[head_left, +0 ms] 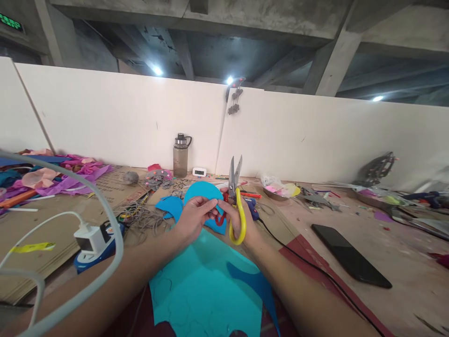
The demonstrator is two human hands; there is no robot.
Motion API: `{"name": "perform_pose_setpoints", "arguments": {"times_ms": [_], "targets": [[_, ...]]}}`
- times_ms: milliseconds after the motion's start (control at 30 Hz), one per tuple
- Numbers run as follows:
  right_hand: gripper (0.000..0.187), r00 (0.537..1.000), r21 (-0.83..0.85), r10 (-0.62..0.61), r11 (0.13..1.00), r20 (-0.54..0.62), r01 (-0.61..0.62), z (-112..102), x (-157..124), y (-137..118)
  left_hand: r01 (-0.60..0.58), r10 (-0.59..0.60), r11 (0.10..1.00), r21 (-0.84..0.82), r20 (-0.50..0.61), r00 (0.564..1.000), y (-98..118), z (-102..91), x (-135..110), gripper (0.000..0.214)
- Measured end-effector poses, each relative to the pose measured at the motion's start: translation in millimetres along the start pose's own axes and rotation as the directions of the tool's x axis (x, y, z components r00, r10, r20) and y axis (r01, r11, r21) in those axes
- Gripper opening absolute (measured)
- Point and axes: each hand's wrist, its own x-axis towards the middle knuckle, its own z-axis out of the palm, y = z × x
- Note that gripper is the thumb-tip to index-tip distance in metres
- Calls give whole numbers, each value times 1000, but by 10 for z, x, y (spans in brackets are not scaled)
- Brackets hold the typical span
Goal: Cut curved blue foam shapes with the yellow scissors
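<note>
a white partition (105, 121) backs a cluttered table (301, 220); a turquoise sheet (206, 276) lies nearest. above it, the right hand (248, 224) holds scissors (232, 191), blades up and parted, while the left hand (196, 213) pinches a round blue piece (201, 188).

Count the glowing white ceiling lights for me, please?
3: one light at left, one light near the middle, just above the white partition, and one light at right. Others may be hidden behind the concrete beams.
</note>
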Motion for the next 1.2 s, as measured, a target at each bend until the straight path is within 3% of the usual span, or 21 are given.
{"name": "perform_pose_setpoints", "arguments": {"times_ms": [167,367,600,767,933,1033,1200], "targets": [[42,999,-84,-35,996,15,37,18,-32,85,-64,57,996,-69,-98,994,104,-37,35,38],[40,996,-349,-45,935,76,68,35,-131,98,-125,79,973,-193,-231,970,261,-111,135,40],[39,985,-414,16,908,174,59,-2,-129,139,-159,104,965,-208,-251,962,328,-123,165,40],[38,980,-398,57,917,193,25,-22,-125,126,-171,148,979,-109,-193,970,328,-75,126,47],[42,988,-313,80,949,135,-34,31,-146,38,-173,176,984,41,-110,978,272,-118,119,43],[43,997,-219,34,975,69,-18,42,-133,27,-150,159,980,129,-62,985,245,-163,129,39],[42,993,-190,-118,975,-8,115,-2,-81,41,-105,93,945,309,52,994,173,-211,130,40]]}}
